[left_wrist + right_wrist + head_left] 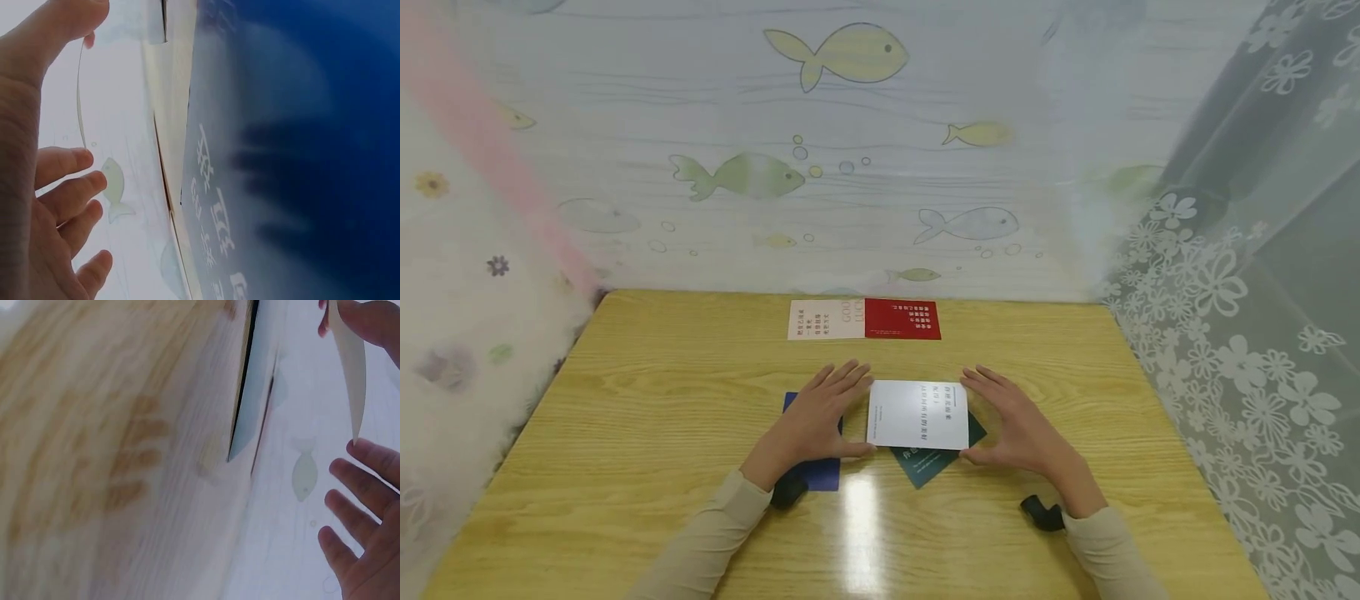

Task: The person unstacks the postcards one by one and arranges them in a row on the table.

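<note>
White card [917, 415] held over the green card [921, 473] on the bench [662, 375].
Left hand [816, 417] and right hand [1018, 425] each grasp its side in a thumb-and-fingertip grip, right of the blue card [823, 477]. Light, even pressure should limit bowing. I see no container.

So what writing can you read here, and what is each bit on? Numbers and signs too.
"GOO" and "LUC", pale letters on the cream card; any further letters are unclear.
Cream card, dark Chinese characters: too small.
Red card, light characters: too small.
White card, Chinese lines: too small.
Green card, partly covered, light writing: too small.
Blue card, white characters: too blurred.
No numbers or signs can be made out.
</note>
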Motion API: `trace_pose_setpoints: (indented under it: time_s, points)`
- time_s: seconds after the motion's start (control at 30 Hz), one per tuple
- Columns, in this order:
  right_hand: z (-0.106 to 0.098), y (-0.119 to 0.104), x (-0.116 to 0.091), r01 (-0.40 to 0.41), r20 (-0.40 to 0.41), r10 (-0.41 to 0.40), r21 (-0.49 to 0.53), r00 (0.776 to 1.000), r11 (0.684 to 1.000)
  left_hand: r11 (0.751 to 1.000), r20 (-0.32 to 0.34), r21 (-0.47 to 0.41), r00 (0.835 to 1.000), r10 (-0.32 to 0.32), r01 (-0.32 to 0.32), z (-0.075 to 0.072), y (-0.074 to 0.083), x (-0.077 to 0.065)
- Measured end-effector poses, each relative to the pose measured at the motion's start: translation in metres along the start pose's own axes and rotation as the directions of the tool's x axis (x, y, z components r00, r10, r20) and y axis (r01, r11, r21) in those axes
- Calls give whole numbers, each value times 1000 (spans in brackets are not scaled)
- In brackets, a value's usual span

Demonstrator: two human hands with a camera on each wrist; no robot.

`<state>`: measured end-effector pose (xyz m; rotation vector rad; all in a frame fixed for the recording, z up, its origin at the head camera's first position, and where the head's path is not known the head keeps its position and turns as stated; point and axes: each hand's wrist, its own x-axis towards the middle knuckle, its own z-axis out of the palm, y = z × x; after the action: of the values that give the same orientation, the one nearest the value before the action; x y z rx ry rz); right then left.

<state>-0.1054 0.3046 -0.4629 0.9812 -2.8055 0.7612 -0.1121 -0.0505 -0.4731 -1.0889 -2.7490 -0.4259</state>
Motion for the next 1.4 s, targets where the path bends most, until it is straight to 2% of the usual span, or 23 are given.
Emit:
trace_pose_setpoints:
  time_s: [0.3, 0.87, 1.13, 1.4]
  points:
    - [-3, 6, -3, -10, 14, 9, 47, 1000, 999, 1000, -4, -12, 1000, -10, 10, -2, 3, 1]
    - [-6, 17, -4, 26, -13, -26, -35, 1000, 999, 1000, -1, -9, 1000, -26, 26, 2, 7, 10]
    - [-10, 19, -4, -46, 28, 46, -13, 999, 999, 1000, 7, 11, 1000, -27, 27, 3, 8, 16]
    - [-12, 28, -4, -82, 52, 82, 1, 995, 997, 999, 28, 19, 999, -31, 30, 8, 8, 25]
